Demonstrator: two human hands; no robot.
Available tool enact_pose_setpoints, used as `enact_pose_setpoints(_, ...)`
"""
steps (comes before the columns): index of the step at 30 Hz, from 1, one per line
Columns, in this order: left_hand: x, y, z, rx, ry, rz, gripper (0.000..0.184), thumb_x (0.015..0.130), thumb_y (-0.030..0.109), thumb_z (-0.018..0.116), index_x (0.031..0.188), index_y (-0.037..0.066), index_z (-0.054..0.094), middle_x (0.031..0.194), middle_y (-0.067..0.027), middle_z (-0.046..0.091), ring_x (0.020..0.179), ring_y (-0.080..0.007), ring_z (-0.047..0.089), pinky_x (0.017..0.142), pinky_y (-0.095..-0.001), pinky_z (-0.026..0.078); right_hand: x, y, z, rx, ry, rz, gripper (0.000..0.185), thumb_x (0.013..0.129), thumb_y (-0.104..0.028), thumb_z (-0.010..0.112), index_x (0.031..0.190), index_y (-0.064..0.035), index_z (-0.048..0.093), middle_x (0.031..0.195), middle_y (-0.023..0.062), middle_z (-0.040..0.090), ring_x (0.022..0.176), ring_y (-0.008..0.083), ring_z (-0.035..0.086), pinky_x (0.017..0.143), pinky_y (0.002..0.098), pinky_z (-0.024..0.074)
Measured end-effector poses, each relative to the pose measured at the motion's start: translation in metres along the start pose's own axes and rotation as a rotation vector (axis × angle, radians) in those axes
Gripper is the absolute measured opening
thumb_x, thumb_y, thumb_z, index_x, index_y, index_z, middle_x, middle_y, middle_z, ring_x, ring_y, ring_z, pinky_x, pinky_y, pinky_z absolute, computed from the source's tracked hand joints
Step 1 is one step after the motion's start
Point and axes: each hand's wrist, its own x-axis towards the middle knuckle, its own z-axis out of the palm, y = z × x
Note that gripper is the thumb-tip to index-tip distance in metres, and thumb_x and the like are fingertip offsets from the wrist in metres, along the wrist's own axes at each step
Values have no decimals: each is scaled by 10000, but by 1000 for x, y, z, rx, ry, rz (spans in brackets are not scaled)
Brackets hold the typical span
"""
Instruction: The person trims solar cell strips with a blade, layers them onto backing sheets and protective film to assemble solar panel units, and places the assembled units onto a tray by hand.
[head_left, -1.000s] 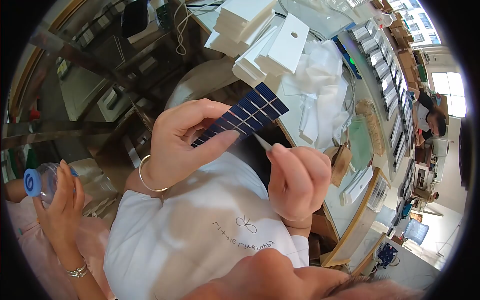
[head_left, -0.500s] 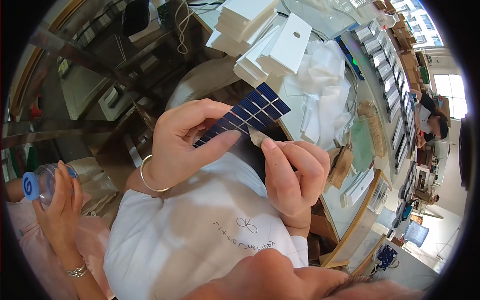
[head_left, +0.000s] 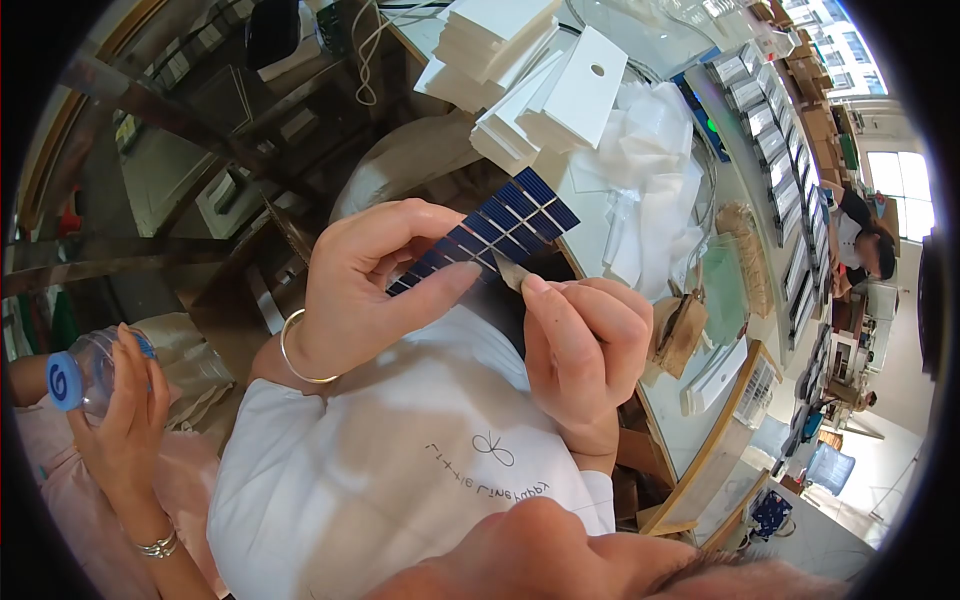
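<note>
My left hand [head_left: 365, 275] grips a small dark blue solar panel [head_left: 525, 215] with pale metal lines, thumb on its face and fingers behind. The panel is tilted, its far end pointing up and right. Between thumb and forefinger, my right hand [head_left: 590, 345] pinches a small pointed, blade-like piece [head_left: 511, 271]. The tip of that piece meets the panel's lower edge near the middle; whether it presses on the surface I cannot tell.
Stacked white plates [head_left: 575, 85] and crumpled translucent sheets [head_left: 650, 180] lie on the table beyond my hands. A wooden-edged frame [head_left: 715, 440] stands to the right. At left, another person's hand [head_left: 125, 420] holds a clear bottle with a blue cap [head_left: 63, 381].
My right hand has shifted slightly left and turned a little, tilting the pointed piece against the panel. My left hand and the panel stay nearly still. The other person's bottle has moved slightly.
</note>
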Motion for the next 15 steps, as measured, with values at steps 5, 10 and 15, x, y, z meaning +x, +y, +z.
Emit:
enact_pose_setpoints(5,-1,1,-1,34,4,7,250,874,-78,745,1120,-59,703,1077,-84,717,949,-100,677,833,-236,552,3,-7,-5,28,-70,120,425,728,137,821,1085,-67,711,955,56,588,806,216,608,672,306,513)
enact_pose_setpoints(10,0,1,0,46,13,27,252,862,-83,750,1109,-59,707,1065,-85,720,930,-95,678,806,-235,557,3,-10,-6,35,-87,130,431,728,140,821,1090,-65,709,947,54,585,803,215,607,670,304,508)
enact_pose_setpoints(15,0,2,0,79,17,25,254,854,-88,750,1103,-56,713,1046,-87,723,912,-95,680,792,-234,558,4,-10,-4,13,-63,147,440,727,140,822,1097,-68,707,934,51,582,796,215,604,670,303,500)
